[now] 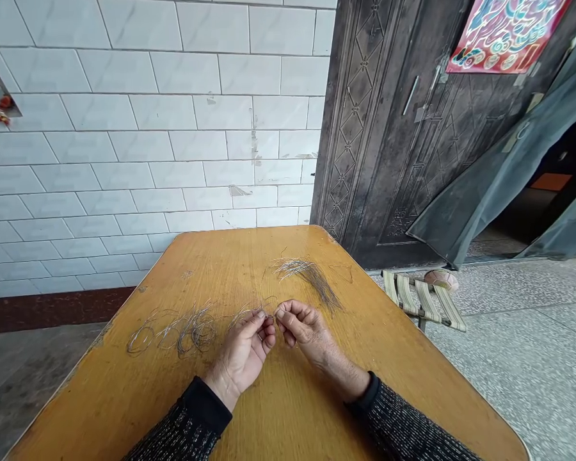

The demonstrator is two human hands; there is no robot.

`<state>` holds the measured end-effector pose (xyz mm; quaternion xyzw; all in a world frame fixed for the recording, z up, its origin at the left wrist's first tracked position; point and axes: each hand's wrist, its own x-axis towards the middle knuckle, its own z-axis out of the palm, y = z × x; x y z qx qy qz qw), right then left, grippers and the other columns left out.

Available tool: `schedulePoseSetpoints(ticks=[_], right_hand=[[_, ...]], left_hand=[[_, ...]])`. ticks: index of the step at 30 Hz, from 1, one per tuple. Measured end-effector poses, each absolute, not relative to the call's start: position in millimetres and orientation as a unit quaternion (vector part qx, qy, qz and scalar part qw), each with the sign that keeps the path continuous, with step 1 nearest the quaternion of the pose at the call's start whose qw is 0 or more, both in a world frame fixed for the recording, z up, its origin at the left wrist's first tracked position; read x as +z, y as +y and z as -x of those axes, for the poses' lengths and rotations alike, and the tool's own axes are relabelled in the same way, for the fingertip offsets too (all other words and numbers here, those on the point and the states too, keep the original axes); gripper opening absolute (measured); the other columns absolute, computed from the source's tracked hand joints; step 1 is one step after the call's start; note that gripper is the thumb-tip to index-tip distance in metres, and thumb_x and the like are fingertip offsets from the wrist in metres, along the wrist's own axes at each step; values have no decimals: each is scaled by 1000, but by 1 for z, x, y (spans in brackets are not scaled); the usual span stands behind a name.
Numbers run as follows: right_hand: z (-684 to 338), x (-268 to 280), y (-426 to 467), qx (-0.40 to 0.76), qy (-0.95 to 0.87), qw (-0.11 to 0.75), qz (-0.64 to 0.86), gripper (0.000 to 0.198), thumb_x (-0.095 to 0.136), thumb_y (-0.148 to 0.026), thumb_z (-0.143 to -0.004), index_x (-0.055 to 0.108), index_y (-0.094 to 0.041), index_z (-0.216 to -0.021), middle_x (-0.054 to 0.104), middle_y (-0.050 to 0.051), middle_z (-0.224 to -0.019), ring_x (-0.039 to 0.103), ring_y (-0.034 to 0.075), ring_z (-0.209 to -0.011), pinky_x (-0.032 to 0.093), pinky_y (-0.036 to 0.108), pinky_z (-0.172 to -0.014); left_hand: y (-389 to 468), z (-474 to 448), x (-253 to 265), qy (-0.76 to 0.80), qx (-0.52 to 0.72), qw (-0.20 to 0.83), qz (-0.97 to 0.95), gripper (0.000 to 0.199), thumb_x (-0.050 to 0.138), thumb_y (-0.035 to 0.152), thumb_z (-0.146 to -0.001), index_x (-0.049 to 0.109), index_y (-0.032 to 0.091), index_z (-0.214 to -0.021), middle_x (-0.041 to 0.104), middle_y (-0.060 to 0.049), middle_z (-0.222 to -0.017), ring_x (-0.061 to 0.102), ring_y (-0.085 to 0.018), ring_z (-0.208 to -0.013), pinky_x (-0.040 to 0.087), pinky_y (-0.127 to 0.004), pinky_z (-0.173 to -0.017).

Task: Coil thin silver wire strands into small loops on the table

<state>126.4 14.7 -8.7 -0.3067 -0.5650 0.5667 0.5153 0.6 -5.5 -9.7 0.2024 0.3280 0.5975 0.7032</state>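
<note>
Over the middle of the wooden table [297,390], my left hand [249,346] and my right hand [304,330] meet almost fingertip to fingertip. Both are closed in a pinch on a thin wire [270,299], whose fine loop shows just above the fingers. Left of my left hand lies a loose tangle of coiled thin wires [194,330]. Beyond my right hand rests a bundle of mostly straight thin wires [312,275], a few strands spread to the sides. The wire's exact ends are hidden by my fingers.
A white tiled wall [196,141] stands behind the table. To the right are a dark patterned metal door [388,141], a grey-green curtain [504,173] and a low stool with striped webbing [425,299] on the speckled floor.
</note>
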Motion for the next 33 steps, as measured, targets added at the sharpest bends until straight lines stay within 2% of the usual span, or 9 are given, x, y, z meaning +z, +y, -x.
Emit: schedulePoseSetpoints(ticks=[5,9,13,20,24,28,33], right_hand=[[-126,-12,15,548,-615,491,285,37,54,-53,-74,46,-18,-68,44,-7,-48,33,3,-33,26,17,-34],[-124,-15,13,526,-637,482,292,35,50,-52,-77,45,-19,-71,48,-5,-54,33,3,-35,27,17,-34],[-125,-16,11,476,-678,473,300,27,46,-44,-82,46,-19,-72,50,-3,-58,36,5,-41,29,18,-39],[-132,-9,10,356,-756,452,312,20,43,-28,-83,44,-19,-66,44,-4,-56,39,7,-50,31,19,-48],[-134,-7,10,399,-746,429,317,21,45,-33,-83,45,-19,-66,40,-6,-51,36,6,-44,29,18,-43],[-130,-12,11,508,-684,433,294,29,48,-46,-79,46,-19,-69,40,-7,-50,35,4,-36,29,17,-35],[-125,-17,15,602,-586,472,267,35,53,-53,-75,46,-19,-73,40,-11,-46,29,2,-28,38,19,-34]], left_hand=[[-5,1,-10,343,592,707,-181,12,56,7,-77,59,10,-66,60,-2,-60,56,-6,-49,47,-13,-44],[-4,2,-10,352,589,704,-183,15,55,6,-78,59,9,-64,59,-1,-55,55,-5,-45,45,-12,-40],[-3,1,-10,365,579,709,-166,13,57,5,-77,60,9,-64,59,-1,-56,55,-5,-44,44,-11,-39],[-4,2,-10,360,574,708,-201,10,61,6,-72,59,10,-63,59,0,-56,55,-5,-45,43,-13,-40],[-5,3,-10,349,578,699,-235,10,66,6,-67,59,11,-62,59,1,-55,54,-6,-45,42,-14,-41],[-3,6,-8,352,581,693,-242,9,67,6,-65,59,11,-63,59,1,-54,53,-5,-45,41,-14,-41],[-3,11,-1,346,582,683,-275,10,70,12,-64,60,11,-65,60,0,-59,55,-7,-51,45,-15,-47]])
